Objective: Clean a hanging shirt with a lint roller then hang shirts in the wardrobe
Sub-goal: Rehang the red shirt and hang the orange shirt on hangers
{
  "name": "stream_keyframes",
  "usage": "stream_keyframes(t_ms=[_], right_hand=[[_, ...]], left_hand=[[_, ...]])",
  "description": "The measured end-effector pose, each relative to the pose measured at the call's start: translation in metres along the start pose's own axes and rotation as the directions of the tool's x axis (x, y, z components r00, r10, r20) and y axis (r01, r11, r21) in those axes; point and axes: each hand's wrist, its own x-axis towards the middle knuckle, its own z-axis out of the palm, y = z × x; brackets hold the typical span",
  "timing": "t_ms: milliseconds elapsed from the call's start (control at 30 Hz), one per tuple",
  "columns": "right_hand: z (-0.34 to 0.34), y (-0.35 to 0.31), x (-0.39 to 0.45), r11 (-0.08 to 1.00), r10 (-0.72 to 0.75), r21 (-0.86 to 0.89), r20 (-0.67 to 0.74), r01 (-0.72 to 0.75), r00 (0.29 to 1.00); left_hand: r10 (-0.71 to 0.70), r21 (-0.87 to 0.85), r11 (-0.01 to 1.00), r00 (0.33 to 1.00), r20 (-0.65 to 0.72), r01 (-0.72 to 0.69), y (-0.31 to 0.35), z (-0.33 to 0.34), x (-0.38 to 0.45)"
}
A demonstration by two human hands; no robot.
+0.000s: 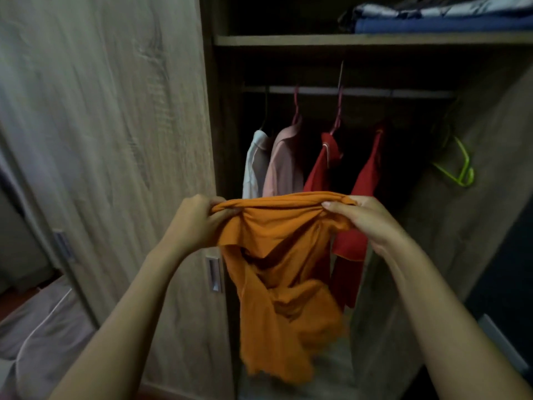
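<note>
Orange shirt (pixel 277 255) hangs between my two hands in front of the open wardrobe (pixel 360 40). My left hand (pixel 196 223) has its fingers curled round one bunched end of the upper edge, and my right hand (pixel 366 220) pinches the other end, thumb on top, so the cloth stretches in a band between them. The rest of the shirt drops loose and crumpled below, near me, its hem ragged in the blur.

Farther in, a rail (pixel 346 91) runs across the wardrobe. Four garments hang from it, left to right: a white shirt (pixel 255 166), a pink shirt (pixel 284 163), a red shirt (pixel 324 166) and a second red one (pixel 367 174), part of which shows behind my right hand. At far right a green hanger (pixel 461 168) hangs bare against the side wall. Folded bedding (pixel 438 17) lies on the shelf above. On the left stands the sliding door (pixel 115 125), with a metal handle (pixel 214 274) just left of the shirt.
</note>
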Motion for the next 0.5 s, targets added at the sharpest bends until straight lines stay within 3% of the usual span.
stream_keyframes(t_ms=[200, 333, 400, 500], right_hand=[[-0.03, -0.021, 0.002, 0.969, -0.097, -0.227, -0.001, 0.095, 0.995], [-0.045, -0.028, 0.011, 0.858, -0.271, -0.47, -0.074, 0.206, 0.96], [-0.041, -0.032, 0.01, 0.846, -0.332, -0.436, 0.016, 0.306, 0.943], [-0.017, -0.035, 0.002, 0.838, -0.351, -0.33, 0.282, 0.434, 0.893]], left_hand=[[0.057, -0.092, 0.994, 0.996, -0.063, -0.063, 0.031, 0.008, 0.029], [-0.001, -0.258, 0.966, 1.0, -0.023, -0.005, 0.063, 0.013, 0.045], [0.016, -0.308, 0.951, 1.0, 0.023, -0.008, 0.081, 0.014, 0.05], [0.06, -0.307, 0.951, 0.996, 0.066, -0.037, 0.104, 0.02, 0.056]])
